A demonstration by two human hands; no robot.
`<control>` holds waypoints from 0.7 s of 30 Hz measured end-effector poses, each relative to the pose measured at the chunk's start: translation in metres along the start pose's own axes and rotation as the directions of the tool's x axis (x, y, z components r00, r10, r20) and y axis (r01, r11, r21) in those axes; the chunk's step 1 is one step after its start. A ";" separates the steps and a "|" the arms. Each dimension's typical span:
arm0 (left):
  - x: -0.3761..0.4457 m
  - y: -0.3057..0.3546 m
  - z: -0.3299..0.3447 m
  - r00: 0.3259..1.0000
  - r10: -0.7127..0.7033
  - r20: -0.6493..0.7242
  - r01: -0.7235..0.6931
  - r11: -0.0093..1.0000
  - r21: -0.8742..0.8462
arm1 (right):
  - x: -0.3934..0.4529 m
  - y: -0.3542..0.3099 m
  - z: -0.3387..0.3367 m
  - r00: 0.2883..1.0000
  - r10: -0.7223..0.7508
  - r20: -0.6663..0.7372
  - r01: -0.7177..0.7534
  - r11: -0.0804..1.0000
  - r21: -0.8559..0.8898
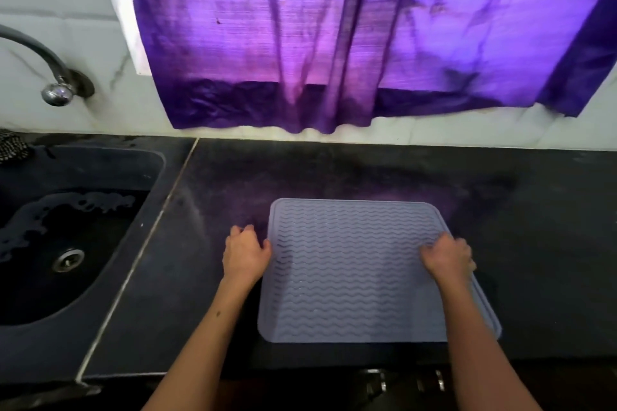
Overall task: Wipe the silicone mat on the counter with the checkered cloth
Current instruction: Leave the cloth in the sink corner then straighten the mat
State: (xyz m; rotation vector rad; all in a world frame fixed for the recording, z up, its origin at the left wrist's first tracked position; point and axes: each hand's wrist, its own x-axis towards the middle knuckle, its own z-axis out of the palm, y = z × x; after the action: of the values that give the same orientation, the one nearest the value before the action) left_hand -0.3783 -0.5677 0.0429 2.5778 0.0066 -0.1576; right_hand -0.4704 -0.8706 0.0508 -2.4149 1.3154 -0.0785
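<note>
A pale blue-grey silicone mat point(350, 270) with wavy ridges lies flat on the dark counter point(534, 227). My left hand point(245, 253) grips the mat's left edge, thumb on top. At the right edge my right hand point(449, 259) holds the mat with its fingers curled over the rim. The checkered cloth point(13, 145) is a black-and-white bundle at the far left, behind the sink, and only partly in view.
A dark sink point(66, 243) with water and foam and a metal drain point(68, 259) sits on the left. A tap point(56, 90) juts from the tiled wall above it. A purple curtain point(350, 37) hangs behind the counter.
</note>
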 end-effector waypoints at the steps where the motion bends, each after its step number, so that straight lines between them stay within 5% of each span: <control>1: -0.003 0.003 0.003 0.999 -0.033 -0.005 0.033 0.999 -0.008 | 0.005 0.010 -0.003 0.998 0.065 0.012 -0.066 0.998 0.015; 5: -0.003 0.011 0.010 0.985 -0.168 0.031 0.168 0.986 0.000 | 0.015 0.029 -0.010 0.975 0.210 0.068 -0.216 0.971 0.101; 12: 0.013 0.017 0.011 0.947 -0.296 0.128 0.307 0.948 -0.083 | 0.025 0.032 -0.020 0.972 0.213 0.098 -0.227 0.960 0.163; 21: 0.019 0.018 -0.003 0.957 -0.127 0.261 0.223 0.897 -0.382 | 0.039 0.004 -0.065 0.982 0.111 0.154 -0.147 0.959 0.244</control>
State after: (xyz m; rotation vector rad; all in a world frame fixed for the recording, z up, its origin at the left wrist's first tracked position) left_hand -0.3583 -0.5822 0.0526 2.1230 0.1715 -0.4718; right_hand -0.4669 -0.9245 0.1040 -2.0770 1.3096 -0.0401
